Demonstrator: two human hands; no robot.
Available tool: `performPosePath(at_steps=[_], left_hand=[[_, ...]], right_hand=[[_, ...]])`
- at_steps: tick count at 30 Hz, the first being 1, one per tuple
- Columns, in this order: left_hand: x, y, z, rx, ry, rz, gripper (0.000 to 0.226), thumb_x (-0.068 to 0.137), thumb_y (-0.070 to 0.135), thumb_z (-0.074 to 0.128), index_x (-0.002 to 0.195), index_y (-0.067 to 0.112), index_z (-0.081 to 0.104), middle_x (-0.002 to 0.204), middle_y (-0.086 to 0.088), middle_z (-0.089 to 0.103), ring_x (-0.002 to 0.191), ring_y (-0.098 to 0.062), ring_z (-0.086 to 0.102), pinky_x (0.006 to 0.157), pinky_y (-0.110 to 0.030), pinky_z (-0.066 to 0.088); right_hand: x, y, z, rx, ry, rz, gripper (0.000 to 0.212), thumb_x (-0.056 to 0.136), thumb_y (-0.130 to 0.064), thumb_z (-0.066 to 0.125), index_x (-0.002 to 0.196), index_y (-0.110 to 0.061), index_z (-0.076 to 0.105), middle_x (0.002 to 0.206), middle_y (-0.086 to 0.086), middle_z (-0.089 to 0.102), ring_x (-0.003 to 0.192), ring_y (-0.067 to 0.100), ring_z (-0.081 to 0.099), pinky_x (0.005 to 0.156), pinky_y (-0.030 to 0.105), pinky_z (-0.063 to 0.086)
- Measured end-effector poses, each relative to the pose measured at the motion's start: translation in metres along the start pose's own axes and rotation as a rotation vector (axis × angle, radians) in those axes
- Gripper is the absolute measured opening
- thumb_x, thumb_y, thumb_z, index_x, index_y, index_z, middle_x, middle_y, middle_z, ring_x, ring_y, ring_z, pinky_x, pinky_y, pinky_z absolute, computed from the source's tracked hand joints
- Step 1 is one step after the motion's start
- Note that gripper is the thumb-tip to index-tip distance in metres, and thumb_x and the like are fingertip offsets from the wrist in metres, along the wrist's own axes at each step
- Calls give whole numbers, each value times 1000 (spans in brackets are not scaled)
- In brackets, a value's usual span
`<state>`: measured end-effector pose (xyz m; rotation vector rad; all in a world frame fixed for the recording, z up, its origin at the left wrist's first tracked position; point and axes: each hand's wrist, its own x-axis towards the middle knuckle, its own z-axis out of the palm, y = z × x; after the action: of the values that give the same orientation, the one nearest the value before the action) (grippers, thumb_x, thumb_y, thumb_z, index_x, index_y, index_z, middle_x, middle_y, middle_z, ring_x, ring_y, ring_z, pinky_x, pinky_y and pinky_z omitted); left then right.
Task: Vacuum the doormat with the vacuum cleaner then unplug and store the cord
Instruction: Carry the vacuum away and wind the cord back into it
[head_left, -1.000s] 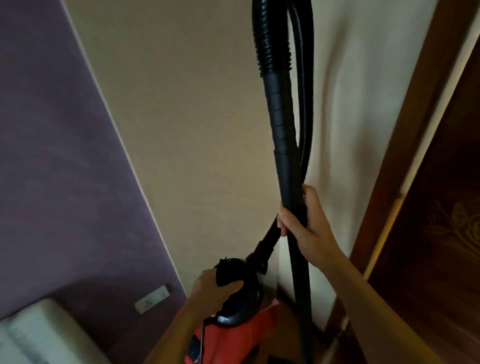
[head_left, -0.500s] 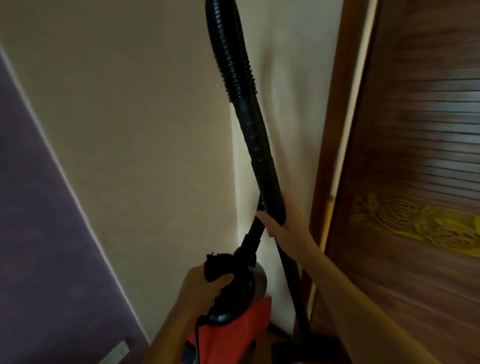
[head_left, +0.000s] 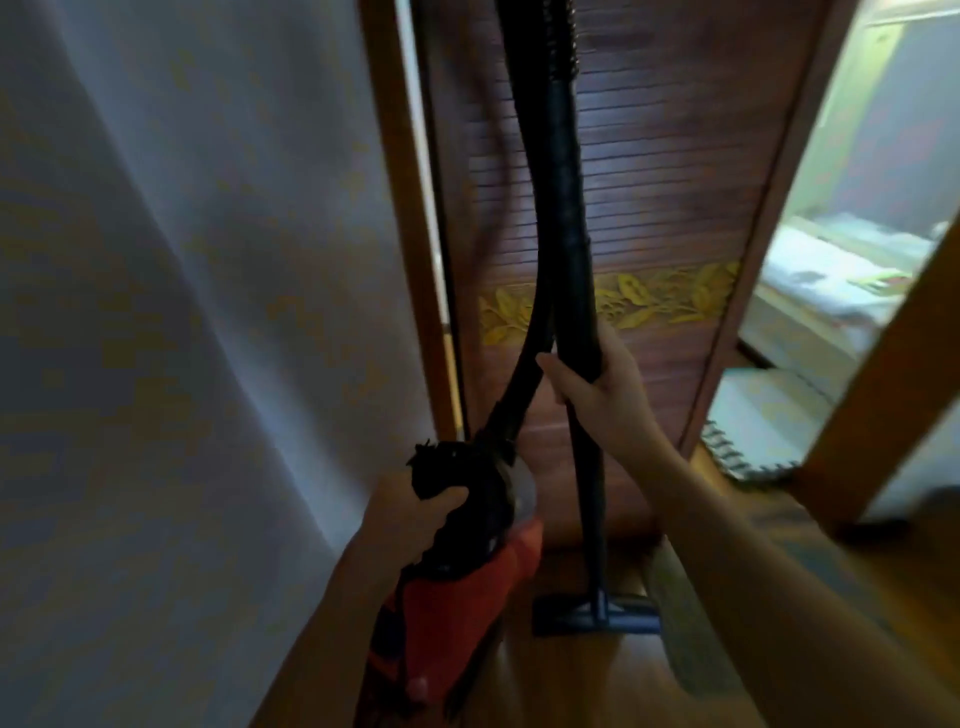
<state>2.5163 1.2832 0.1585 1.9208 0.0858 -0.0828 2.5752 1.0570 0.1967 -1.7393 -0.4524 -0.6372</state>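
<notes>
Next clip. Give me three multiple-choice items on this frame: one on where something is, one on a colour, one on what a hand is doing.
1. Where is the floor nozzle?
A. down at floor level, in front of the wooden door
B. raised to shoulder height
C. lying on a bed

2. What colour is the vacuum body?
A. blue
B. red
C. white

3. What is the right hand doing?
A. hanging idle
B. pressing flat on the wall
C. gripping the black wand

Answers:
1 A: the nozzle shows low against the floor, before the door.
2 B: red casing shows below the black handle that the left hand grips.
3 C: its fingers curl round the wand.
</notes>
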Motion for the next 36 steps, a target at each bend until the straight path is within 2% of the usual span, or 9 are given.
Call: performPosePath(at_steps=[4, 9, 13, 18, 22, 24, 27, 33, 36], left_hand=[[10, 14, 51, 78, -155, 90, 8, 86, 20, 73, 84, 20, 65, 74, 3, 65, 67, -13, 60, 55, -21, 47], [18, 36, 128, 94, -266, 155, 21, 75, 23, 80, 66, 23, 61, 53, 11, 56, 49, -9, 52, 48, -23, 38], [18, 53, 205, 127, -345, 193, 16, 68, 26, 79, 65, 18, 66, 50, 10, 61, 49, -10, 58, 55, -26, 44], [6, 72, 301, 191, -424, 285, 19, 79, 20, 78, 66, 18, 65, 57, 7, 64, 52, -9, 61, 51, -23, 44], [-4, 88, 375, 284, -488, 357, 22, 79, 25, 78, 63, 20, 64, 59, 4, 66, 57, -14, 66, 52, -31, 52], [-7, 96, 412, 313, -533, 397, 22, 79, 27, 78, 63, 20, 64, 62, 1, 68, 62, -17, 68, 58, -38, 55], [-14, 110, 459, 337, -608, 461, 26, 81, 27, 76, 61, 17, 62, 64, -3, 67, 63, -20, 67, 54, -34, 50], [-27, 139, 543, 292, -719, 516, 35, 81, 27, 76, 54, 23, 54, 59, 4, 59, 61, -17, 61, 53, -25, 40], [-20, 153, 583, 284, -774, 532, 40, 81, 25, 76, 51, 25, 49, 56, 7, 55, 58, -16, 57, 54, -25, 38]], right_hand=[[-21, 1, -73, -120, 177, 45, 18, 95, -7, 70, 105, -6, 55, 84, 11, 53, 76, 34, 57, 69, 54, 52], [-51, -8, -165, -199, 312, 112, 18, 97, -9, 68, 104, -3, 52, 85, 25, 51, 77, 39, 55, 67, 48, 49], [-83, -14, -236, -260, 416, 158, 24, 97, -4, 66, 105, -22, 52, 77, 5, 53, 64, 13, 58, 57, 25, 51], [-128, -5, -329, -407, 585, 266, 16, 95, 3, 61, 103, 0, 48, 71, -1, 37, 55, 4, 42, 51, 19, 41], [-158, 0, -400, -483, 672, 285, 17, 95, -3, 62, 102, -10, 49, 77, 23, 50, 63, 40, 55, 54, 52, 52], [-173, 2, -434, -540, 715, 285, 18, 94, -8, 64, 106, -14, 51, 83, 28, 52, 69, 46, 54, 59, 57, 51], [-188, 1, -474, -561, 793, 273, 19, 94, -6, 64, 107, -9, 51, 84, 25, 53, 71, 43, 56, 61, 50, 54], [-212, 0, -541, -627, 892, 276, 31, 95, -6, 65, 104, -32, 51, 83, 6, 54, 73, 39, 57, 62, 39, 54], [-217, 3, -568, -654, 943, 284, 33, 95, -3, 65, 100, -32, 50, 80, 13, 52, 69, 42, 55, 55, 33, 52]])
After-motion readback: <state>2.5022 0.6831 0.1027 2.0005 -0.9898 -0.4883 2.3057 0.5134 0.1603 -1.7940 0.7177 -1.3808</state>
